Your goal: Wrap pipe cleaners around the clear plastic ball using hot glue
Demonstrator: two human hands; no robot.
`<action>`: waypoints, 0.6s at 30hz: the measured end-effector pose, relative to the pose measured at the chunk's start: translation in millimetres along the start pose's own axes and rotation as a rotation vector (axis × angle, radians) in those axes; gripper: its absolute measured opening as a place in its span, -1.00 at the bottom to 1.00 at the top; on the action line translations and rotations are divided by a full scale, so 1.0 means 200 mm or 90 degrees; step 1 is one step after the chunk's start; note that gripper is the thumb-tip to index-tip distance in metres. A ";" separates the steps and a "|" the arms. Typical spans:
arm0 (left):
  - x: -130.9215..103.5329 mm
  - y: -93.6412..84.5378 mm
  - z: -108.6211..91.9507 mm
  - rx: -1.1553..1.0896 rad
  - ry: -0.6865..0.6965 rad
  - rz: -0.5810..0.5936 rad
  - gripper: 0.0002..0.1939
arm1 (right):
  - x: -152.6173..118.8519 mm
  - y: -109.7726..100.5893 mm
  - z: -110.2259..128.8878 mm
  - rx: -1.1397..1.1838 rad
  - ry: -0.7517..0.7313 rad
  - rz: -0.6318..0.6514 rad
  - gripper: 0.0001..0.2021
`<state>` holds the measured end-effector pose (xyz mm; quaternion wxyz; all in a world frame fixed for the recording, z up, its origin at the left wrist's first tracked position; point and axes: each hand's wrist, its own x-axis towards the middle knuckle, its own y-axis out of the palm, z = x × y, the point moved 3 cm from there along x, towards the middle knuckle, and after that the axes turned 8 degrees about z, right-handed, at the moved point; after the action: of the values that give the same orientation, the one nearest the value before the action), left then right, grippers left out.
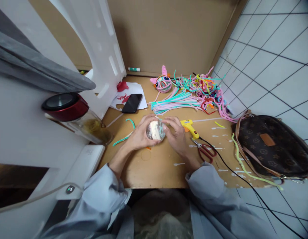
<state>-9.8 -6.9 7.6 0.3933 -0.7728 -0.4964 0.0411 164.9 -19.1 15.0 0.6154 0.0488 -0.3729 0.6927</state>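
Observation:
A clear round ball with white strips (155,129) is held above the middle of the table. My left hand (139,135) wraps round its left side, thumb below and fingers over the top. On the right side, the fingertips of my right hand (177,133) press against it. A yellow glue gun (191,128) lies just right of my right hand, with red-handled scissors (205,151) below it. Teal pipe cleaners (122,140) lie left of my left hand.
Bundled pipe cleaners (177,102), a decorated pink ball (163,83) and a black phone (132,103) lie at the back. A brown handbag (275,144) stands right, a glass bottle (91,127) left. A black cable (233,170) crosses the right side.

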 end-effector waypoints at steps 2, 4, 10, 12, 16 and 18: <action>0.00 0.00 0.00 0.001 0.019 0.021 -0.26 | 0.00 0.00 0.00 0.007 0.018 0.007 -0.77; -0.01 0.01 -0.01 0.005 0.051 0.033 -0.27 | 0.01 -0.01 -0.01 0.021 0.043 0.005 -0.76; -0.01 0.02 -0.01 0.025 0.074 0.059 -0.27 | 0.01 -0.02 -0.03 0.030 0.093 -0.017 -0.78; -0.02 0.02 -0.01 0.029 0.072 0.065 -0.27 | 0.01 -0.01 -0.04 0.028 0.083 0.000 -0.77; -0.02 0.02 -0.01 0.031 0.095 0.058 -0.29 | 0.01 0.00 -0.04 0.029 0.063 0.030 -0.74; -0.02 0.03 -0.01 0.034 0.111 0.051 -0.30 | 0.01 0.00 -0.04 0.026 0.060 0.033 -0.72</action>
<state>-6.4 -12.2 5.2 0.4535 -0.7818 -0.4279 0.0023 166.6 -13.7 10.3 0.6130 0.0192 -0.3304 0.7174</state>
